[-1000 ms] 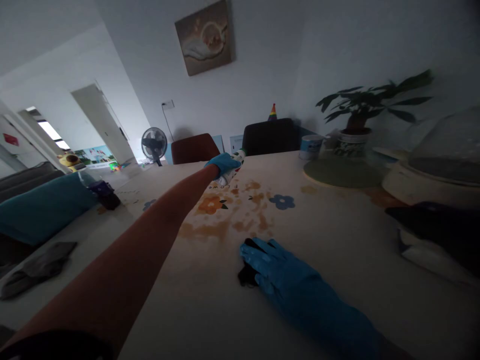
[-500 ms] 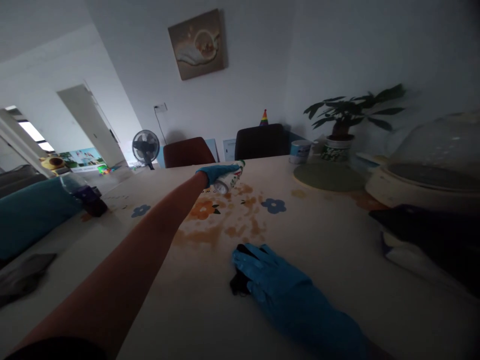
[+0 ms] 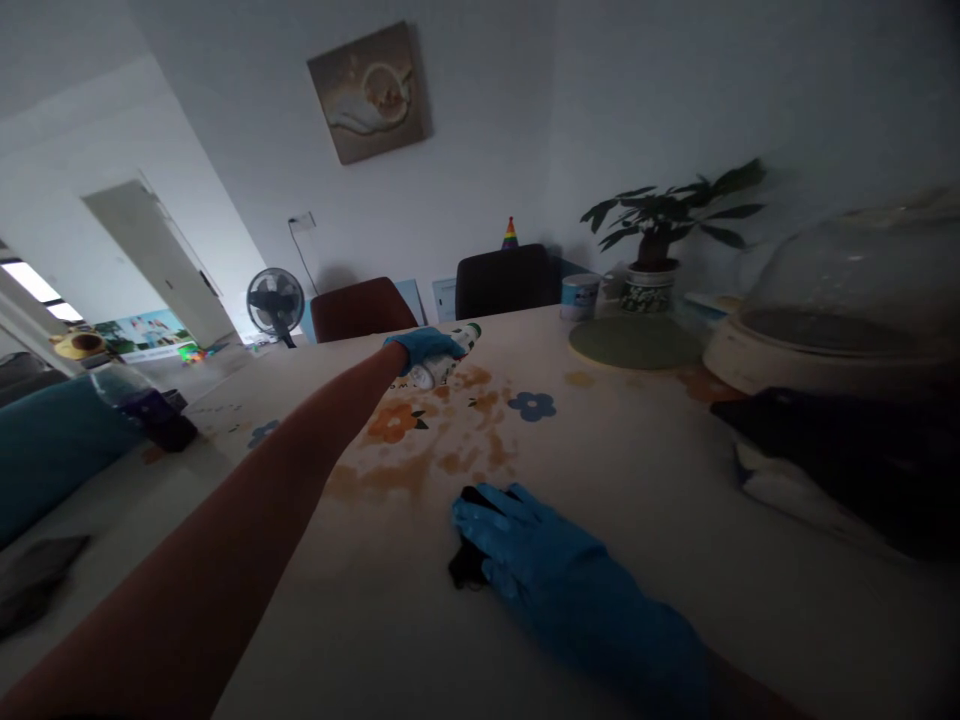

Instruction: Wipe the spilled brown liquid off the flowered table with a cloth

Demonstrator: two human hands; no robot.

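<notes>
My left hand [image 3: 426,346], in a blue glove, reaches far across the table and is wrapped round a white bottle [image 3: 444,366] with a green end and red and green marks. The bottle lies over on its side, its green end pointing away; whether it touches the tabletop I cannot tell. Brown wet stains [image 3: 457,460] spread over the flower-printed tabletop [image 3: 600,480] just this side of it. Nearer to me, my right hand [image 3: 517,545], also blue-gloved, presses a black cloth [image 3: 469,562] on the table beside the stains. Most of the cloth is hidden under the palm.
A bottle of dark purple liquid [image 3: 161,415] stands at the left, with a grey cloth [image 3: 37,580] nearer. To the right are a green round mat [image 3: 637,345], a can [image 3: 580,298], a potted plant [image 3: 651,285], a clear-domed container [image 3: 825,330] and a dark bundle [image 3: 840,460].
The view has turned slightly right, so everything sits a little further left. Both hands keep nearly the same places on the table, still holding the bottle and the black cloth.
</notes>
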